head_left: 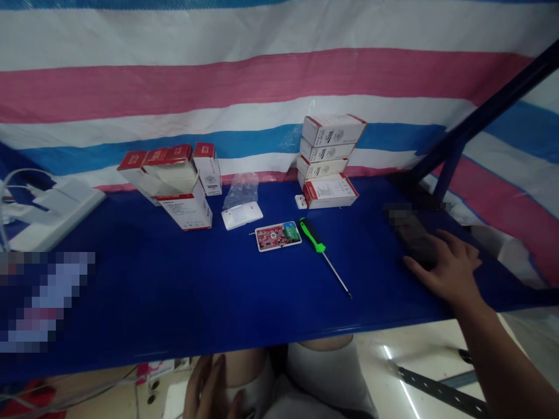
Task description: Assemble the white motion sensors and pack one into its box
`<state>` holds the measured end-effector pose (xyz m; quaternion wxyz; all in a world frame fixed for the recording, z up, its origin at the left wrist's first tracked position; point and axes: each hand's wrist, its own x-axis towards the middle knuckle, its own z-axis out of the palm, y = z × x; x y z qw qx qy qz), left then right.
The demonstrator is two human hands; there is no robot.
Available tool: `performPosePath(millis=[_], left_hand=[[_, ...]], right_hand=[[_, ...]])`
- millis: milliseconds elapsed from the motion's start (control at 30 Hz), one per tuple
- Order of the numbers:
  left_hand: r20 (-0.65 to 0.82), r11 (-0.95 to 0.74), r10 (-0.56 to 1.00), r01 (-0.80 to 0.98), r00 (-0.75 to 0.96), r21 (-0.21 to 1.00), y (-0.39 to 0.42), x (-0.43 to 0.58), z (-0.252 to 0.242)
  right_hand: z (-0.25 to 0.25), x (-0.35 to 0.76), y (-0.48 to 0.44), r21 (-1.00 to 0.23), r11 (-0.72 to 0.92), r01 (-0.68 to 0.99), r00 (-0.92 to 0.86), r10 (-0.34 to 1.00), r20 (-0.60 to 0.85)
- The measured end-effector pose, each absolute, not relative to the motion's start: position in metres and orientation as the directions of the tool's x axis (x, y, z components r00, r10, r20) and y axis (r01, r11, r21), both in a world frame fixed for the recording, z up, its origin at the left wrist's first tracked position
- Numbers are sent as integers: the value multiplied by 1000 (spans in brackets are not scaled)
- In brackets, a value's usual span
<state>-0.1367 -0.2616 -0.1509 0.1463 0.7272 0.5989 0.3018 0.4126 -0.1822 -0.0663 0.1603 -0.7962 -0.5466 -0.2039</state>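
At the right side of the blue table, my right hand (454,265) grips a dark, flat, phone-like object (417,235), thumb on its near side; part of it is blurred out. My left hand (209,387) is below the table edge by my knee, fingers apart and nothing seen in them. Mid-table lies an opened white device with a red and green circuit board (276,237). Just right of the board is a green and black screwdriver (324,253), its tip toward the front edge. Behind the board rests a white cover (242,215), touching a clear plastic bag (242,189).
A stack of white and red boxes (329,154) stands at the back, a small white part (301,202) beside it. More boxes (186,212), one with raised flaps, stand at left. A white power strip (56,212) lies far left. A blue frame post (480,102) slants at right.
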Motion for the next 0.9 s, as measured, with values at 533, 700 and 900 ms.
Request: performPosePath(millis=[533, 700, 900], left_hand=[[-317, 383, 924, 462, -216, 800, -218, -115, -132], [-479, 499, 861, 107, -172, 860, -202, -132, -143], [-487, 511, 858, 181, -165, 840, -224, -138, -149]], right_hand=[[-64, 413, -183, -15, -364, 931, 336, 840, 427], [-66, 418, -183, -12, -310, 951, 274, 824, 496], [-68, 421, -184, 6, -240, 971, 196, 806, 558]])
